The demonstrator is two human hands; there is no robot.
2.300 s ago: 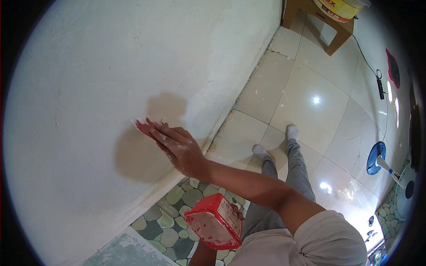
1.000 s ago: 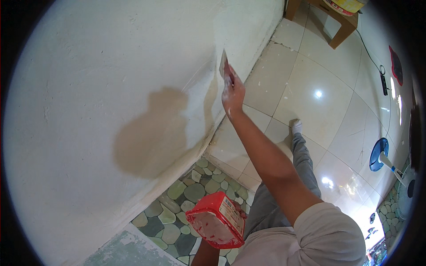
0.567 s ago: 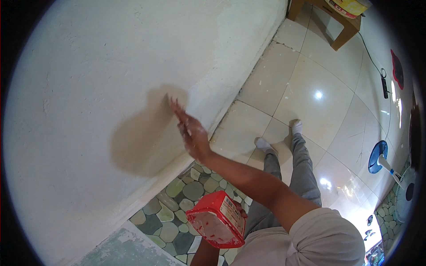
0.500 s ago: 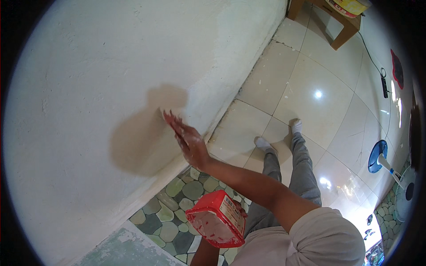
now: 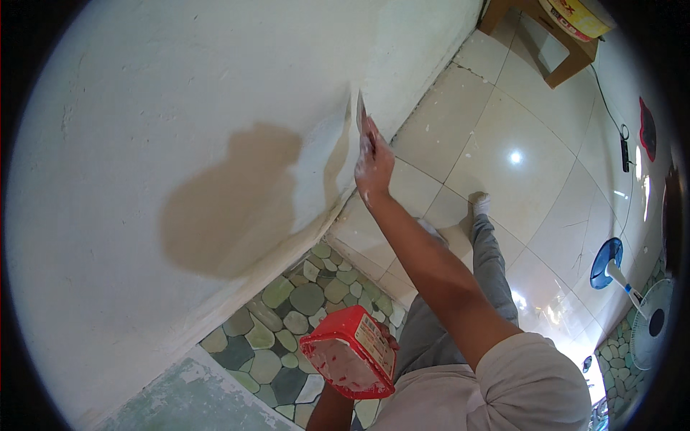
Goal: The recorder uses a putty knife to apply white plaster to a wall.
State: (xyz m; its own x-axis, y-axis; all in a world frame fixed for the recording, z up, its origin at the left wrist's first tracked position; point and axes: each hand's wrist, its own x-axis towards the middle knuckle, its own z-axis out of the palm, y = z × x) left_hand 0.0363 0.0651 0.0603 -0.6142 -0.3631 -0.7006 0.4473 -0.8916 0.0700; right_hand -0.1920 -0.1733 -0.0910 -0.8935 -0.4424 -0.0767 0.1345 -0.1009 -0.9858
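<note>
My right hand (image 5: 374, 164), smeared with white, is raised beside the white wall (image 5: 180, 108) with its fingers closed. It grips a putty knife (image 5: 361, 109), whose thin blade appears nearly edge-on. The blade points up along the wall near its shadow; whether it touches the surface I cannot tell. Low in front of my body, my left hand (image 5: 391, 340) holds a red plastic tub (image 5: 357, 323) tilted toward the wall. Whitish paste (image 5: 345, 363) coats the inside of the tub. Most of the left hand is hidden behind it.
Glossy floor tiles (image 5: 517, 136) meet a pebble-patterned floor (image 5: 287, 316). A pale green worn surface (image 5: 187, 395) lies at lower left. At far right are a wooden stool (image 5: 557, 72) bearing a yellow bucket (image 5: 583, 18), a cable (image 5: 607, 100) and a white fan (image 5: 650, 323).
My right hand has moved up and to the right along the wall, and the knife blade now shows edge-on. The tub stays almost where it was in my left hand.
</note>
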